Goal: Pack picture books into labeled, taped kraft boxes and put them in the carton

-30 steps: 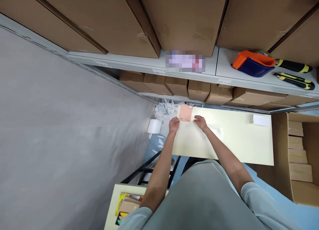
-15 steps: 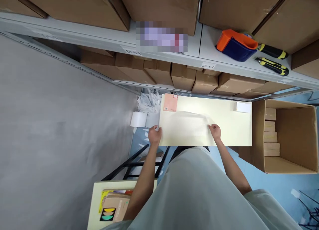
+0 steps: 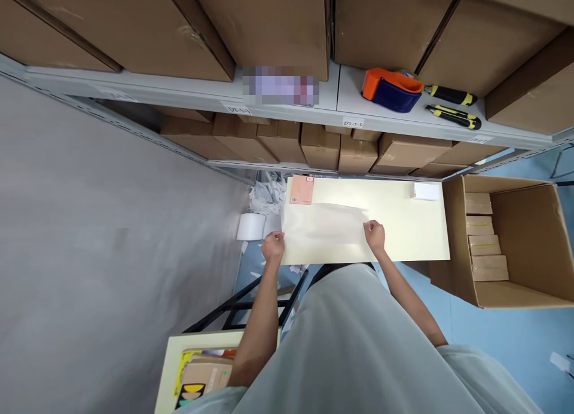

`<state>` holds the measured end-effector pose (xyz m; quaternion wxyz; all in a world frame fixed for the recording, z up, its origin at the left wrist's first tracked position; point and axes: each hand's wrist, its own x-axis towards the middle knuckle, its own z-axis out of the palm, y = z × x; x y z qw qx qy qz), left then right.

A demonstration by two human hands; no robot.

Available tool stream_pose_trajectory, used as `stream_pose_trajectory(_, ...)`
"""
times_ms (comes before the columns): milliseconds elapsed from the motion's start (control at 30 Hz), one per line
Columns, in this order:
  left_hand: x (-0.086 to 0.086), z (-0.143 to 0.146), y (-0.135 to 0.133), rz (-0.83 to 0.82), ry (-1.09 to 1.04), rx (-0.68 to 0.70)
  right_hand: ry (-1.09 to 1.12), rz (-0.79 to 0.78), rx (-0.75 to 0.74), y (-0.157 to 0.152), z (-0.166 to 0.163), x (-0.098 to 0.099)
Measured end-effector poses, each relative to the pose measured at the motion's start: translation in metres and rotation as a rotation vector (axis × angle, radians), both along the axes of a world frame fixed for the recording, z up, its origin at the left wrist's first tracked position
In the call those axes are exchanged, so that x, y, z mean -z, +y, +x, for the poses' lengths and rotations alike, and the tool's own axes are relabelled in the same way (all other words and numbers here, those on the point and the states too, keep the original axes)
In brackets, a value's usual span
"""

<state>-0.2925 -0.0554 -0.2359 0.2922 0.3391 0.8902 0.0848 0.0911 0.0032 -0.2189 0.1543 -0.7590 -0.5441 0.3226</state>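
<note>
A thin, translucent white sheet [image 3: 325, 223] stretches between my two hands above the pale table [image 3: 412, 235]; whether it is film, paper or a flat bag I cannot tell. My left hand [image 3: 272, 247] pinches its left end, just past the table's left edge. At the opposite end, my right hand [image 3: 375, 236] grips the corner between thumb and fingers. Behind the sheet, a salmon-pink card or booklet [image 3: 302, 190] lies at the back left corner. A small white box [image 3: 425, 191] sits at the back right.
An open carton [image 3: 529, 235] with several small brown boxes stands right of the table. White scraps [image 3: 268, 193] and a white roll [image 3: 250, 227] are at the left. A shelf [image 3: 287, 118] above bears cartons, an orange-and-blue tape dispenser [image 3: 394, 91] and cutters [image 3: 454, 116].
The sheet has moved left, with its left end now at my left hand. My left hand has closed on it; the right hand has shifted slightly left. The view has tilted.
</note>
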Motion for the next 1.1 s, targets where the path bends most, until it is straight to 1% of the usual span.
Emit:
stream_pose_trajectory(67,-0.010,0.004,-0.003,0.021,-0.021,0.032,0.058,0.063,-0.008,-0.005,0.017,-0.015)
stream_pose_trajectory(133,-0.021,0.013,-0.007,0.052,-0.051,0.070,0.098,0.100,0.022,-0.011,0.036,-0.030)
stream_pose_trajectory(267,-0.049,0.045,-0.014,0.128,-0.125,0.149,0.135,0.122,0.100,-0.019,0.079,-0.054)
stream_pose_trajectory(400,-0.075,0.086,-0.016,0.176,-0.147,0.184,0.160,0.116,0.170,-0.021,0.128,-0.070)
stream_pose_trajectory(467,-0.083,0.108,-0.014,0.185,-0.141,0.200,0.169,0.112,0.209,-0.020,0.155,-0.075)
stream_pose_trajectory(533,-0.085,0.130,-0.010,0.174,-0.131,0.216,0.176,0.116,0.236,-0.018,0.182,-0.078)
stream_pose_trajectory(600,-0.083,0.153,-0.004,0.149,-0.125,0.233,0.182,0.115,0.243,-0.013,0.208,-0.077)
stream_pose_trajectory(700,-0.072,0.187,0.007,0.092,-0.112,0.259,0.198,0.082,0.231,-0.004,0.243,-0.068)
stream_pose_trajectory(800,-0.055,0.216,0.018,0.018,-0.083,0.271,0.198,0.015,0.193,0.007,0.268,-0.049)
stream_pose_trajectory(933,-0.030,0.246,0.029,-0.064,-0.056,0.274,0.124,-0.116,0.148,0.019,0.288,-0.018)
stream_pose_trajectory(1000,-0.020,0.260,0.031,-0.104,-0.052,0.299,0.099,-0.152,0.146,0.023,0.296,-0.004)
stream_pose_trajectory(1100,-0.009,0.284,0.033,-0.131,-0.047,0.367,0.097,-0.177,0.146,0.026,0.307,0.010)
